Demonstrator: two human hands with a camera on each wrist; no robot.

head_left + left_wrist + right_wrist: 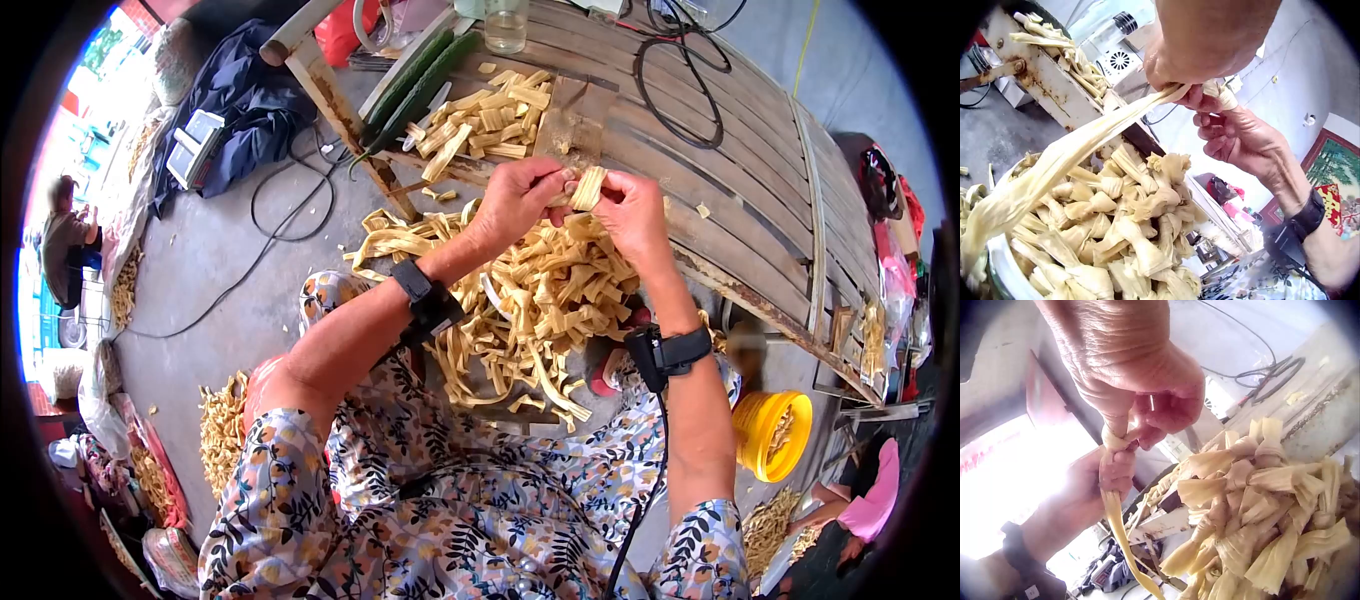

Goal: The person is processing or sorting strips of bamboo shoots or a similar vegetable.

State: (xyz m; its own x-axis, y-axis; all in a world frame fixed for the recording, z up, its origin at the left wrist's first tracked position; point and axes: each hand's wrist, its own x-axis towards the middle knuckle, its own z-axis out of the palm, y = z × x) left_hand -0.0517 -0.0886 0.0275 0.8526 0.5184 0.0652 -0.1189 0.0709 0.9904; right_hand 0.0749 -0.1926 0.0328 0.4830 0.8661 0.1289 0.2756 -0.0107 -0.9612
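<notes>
"Where was the yellow strip [590, 188]?"

"Up between the left hand [515, 205] and the right hand [637, 215], over the big heap of knotted bits [565, 285], near the edge of the bench [745, 185]."

"Were the hands wide?"

"No. Both pinched the strip, with fingers close together."

"What could have gone wrong?"

"I think it could have torn if the hands pulled too hard. If one pinch got weak, the wrapped part could have come loose."

"And its long tail [1054, 161]?"

"That hung down beside the heap. I guess it could have caught on the bits and dragged some over the white rim [1013, 275]."
</notes>
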